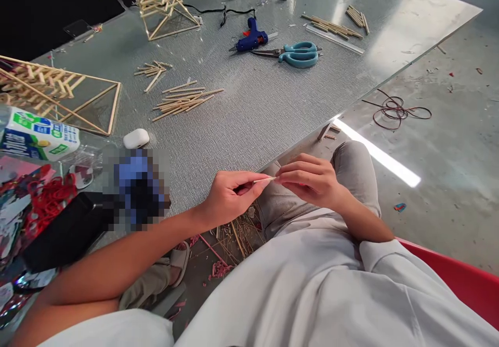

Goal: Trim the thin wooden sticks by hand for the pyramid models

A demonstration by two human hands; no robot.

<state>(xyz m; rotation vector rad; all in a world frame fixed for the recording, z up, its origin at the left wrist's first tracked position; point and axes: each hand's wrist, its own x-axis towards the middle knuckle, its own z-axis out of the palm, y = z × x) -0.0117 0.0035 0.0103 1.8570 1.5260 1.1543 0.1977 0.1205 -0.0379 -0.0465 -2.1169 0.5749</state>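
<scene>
Between the hands (232, 196) (312, 179), a thin stick (270, 179) runs crosswise.

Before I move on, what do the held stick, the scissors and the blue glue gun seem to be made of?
Held stick: probably bare, matte wood, from its pale tan colour. Scissors: handles likely smooth plastic, evenly teal; blades apparently dull metal, dark grey and tapering. Blue glue gun: probably moulded plastic, finish unclear, judging by its uniform body colour.
</scene>
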